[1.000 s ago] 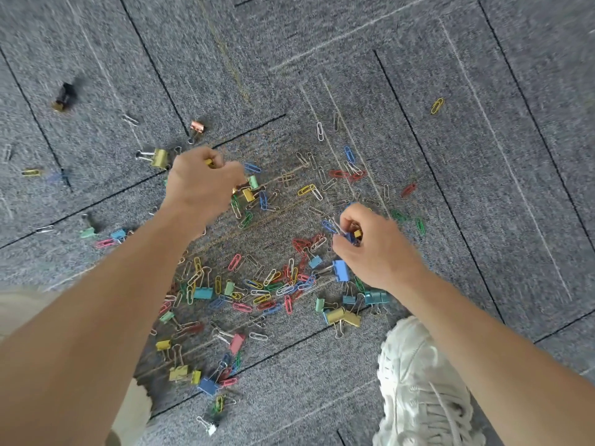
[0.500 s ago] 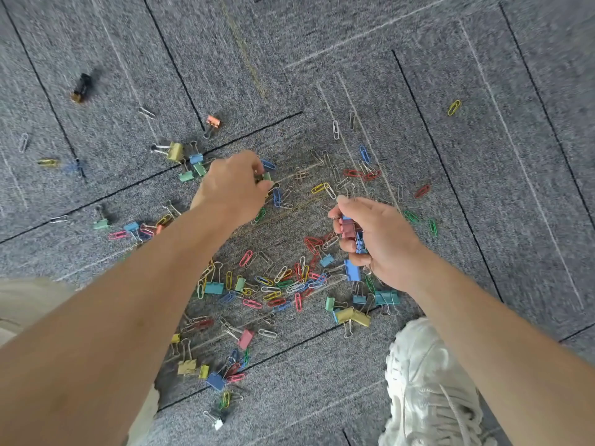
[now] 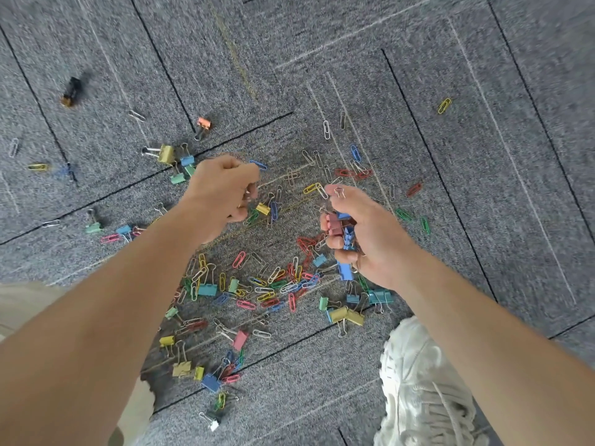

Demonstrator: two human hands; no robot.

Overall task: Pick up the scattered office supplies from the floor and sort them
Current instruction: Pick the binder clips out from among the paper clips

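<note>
Grey carpet tiles (image 3: 418,43) with dark seams carry scattered clips (image 3: 206,289). The right hand (image 3: 370,239) clutches pink and blue binder clips (image 3: 333,222). The left hand (image 3: 222,194) is curled; I cannot tell whether it holds anything.

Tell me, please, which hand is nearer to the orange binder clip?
Left. The left hand is just below the orange binder clip; the right hand is farther, down to its right.

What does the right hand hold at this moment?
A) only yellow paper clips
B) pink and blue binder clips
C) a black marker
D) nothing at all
B: the right hand has its fingers curled round pink and blue binder clips, lifted above the scattered pile.
</note>
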